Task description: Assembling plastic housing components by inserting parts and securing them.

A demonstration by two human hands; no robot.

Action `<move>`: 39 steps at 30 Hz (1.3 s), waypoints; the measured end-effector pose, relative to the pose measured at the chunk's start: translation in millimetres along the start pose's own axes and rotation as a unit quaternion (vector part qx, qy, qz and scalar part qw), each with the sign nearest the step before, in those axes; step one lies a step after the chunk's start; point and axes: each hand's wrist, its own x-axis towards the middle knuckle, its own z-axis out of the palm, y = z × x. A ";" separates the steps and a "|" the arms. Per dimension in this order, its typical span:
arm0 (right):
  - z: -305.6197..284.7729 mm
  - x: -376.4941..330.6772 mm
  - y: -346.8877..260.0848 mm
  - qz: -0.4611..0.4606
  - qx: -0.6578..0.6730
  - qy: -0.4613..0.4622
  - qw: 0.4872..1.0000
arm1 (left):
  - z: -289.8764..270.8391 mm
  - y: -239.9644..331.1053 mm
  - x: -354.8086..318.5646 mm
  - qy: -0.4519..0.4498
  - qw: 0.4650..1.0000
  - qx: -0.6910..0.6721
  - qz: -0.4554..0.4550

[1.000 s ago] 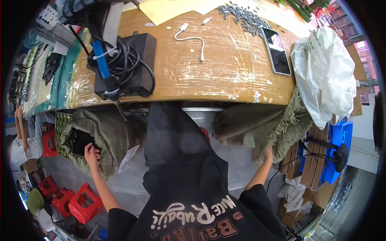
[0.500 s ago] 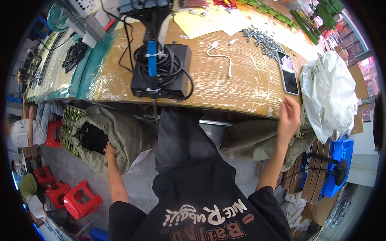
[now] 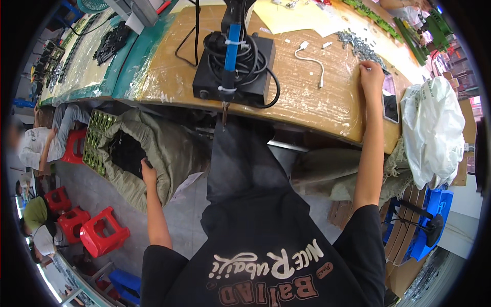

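My left hand (image 3: 149, 173) is at the mouth of a grey-green woven sack (image 3: 179, 153). Its fingers are closed on a small black piece (image 3: 147, 162), in front of the dark contents (image 3: 127, 153) of the sack. Over the tabletop, my right hand (image 3: 373, 77) is closed in a pinch beside a heap of small grey parts (image 3: 360, 46). What it pinches is too small to make out. A phone (image 3: 390, 105) lies just right of that wrist, partly covered by it. A short white cable (image 3: 313, 60) lies to its left.
A black box (image 3: 263, 71) with coiled black cable stands at the table's front. Hanging at the right edge is a white plastic bag (image 3: 432, 133). Red stools (image 3: 105, 233) stand on the floor at left; another person (image 3: 38, 146) sits beyond the sack.
My right hand has moved forward from the table's front edge to the grey parts, and its fingers have closed. A black piece now shows in my left hand. The view has shifted.
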 end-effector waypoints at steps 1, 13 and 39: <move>-0.2 -2.7 -2.6 0.012 0.004 0.007 1.000 | -3.5 2.4 -3.0 0.033 0.997 -0.068 0.016; -11.1 -8.1 -10.7 0.022 -0.010 -0.069 0.997 | -22.5 4.8 -4.0 0.104 0.872 -0.447 -0.171; -100.2 -114.1 -74.0 0.284 0.503 0.054 0.815 | -194.1 213.3 -134.2 0.124 0.767 -0.629 0.028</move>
